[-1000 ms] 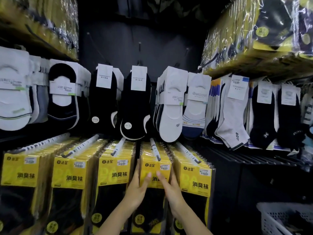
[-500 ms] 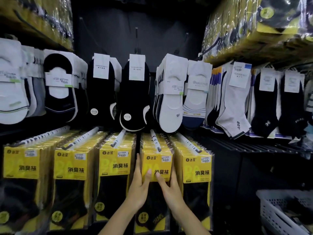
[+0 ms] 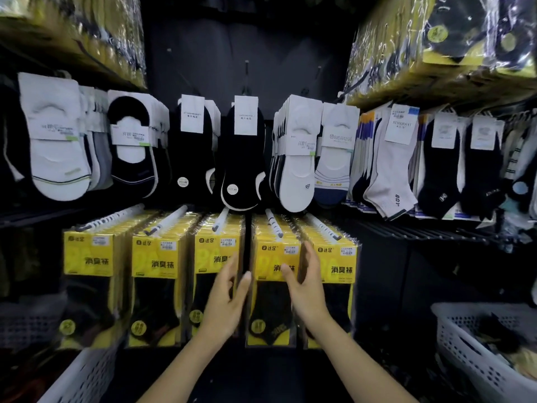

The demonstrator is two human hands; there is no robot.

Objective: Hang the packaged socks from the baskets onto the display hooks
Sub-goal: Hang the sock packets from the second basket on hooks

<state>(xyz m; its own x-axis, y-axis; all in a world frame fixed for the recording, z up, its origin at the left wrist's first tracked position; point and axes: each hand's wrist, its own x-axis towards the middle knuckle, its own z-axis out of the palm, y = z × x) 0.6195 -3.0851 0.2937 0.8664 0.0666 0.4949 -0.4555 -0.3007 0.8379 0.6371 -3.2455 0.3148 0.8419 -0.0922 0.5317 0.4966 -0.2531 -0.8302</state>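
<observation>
head view: a person's two bare forearms reach up to a low row of display hooks [image 3: 274,226], each loaded with yellow-and-black packaged socks [image 3: 162,266]. the left hand [image 3: 228,298] is in front of the dark gap between the third and fourth stacks, fingers straight and together, palm turned to the right. the right hand [image 3: 305,286] is at the right edge of the fourth stack, fingers loosely extended.

half a second ago both hands lay close together, flat on the front pack [image 3: 270,309] of that stack. now they have parted to either side of it. neither grip has hold of anything: both are spread and empty, though blur hides whether a fingertip brushes the wrapper.

the front pack hangs straight on its hook, level with its neighbours. this looks like a pack just seated and let go, so that one hanging seems done.

a white basket [image 3: 465,344] at lower right holds dark items that look like more sock packs. the rim of a second basket [image 3: 87,370] shows at lower left. the likely next step is reaching into a basket for another pack.
</observation>
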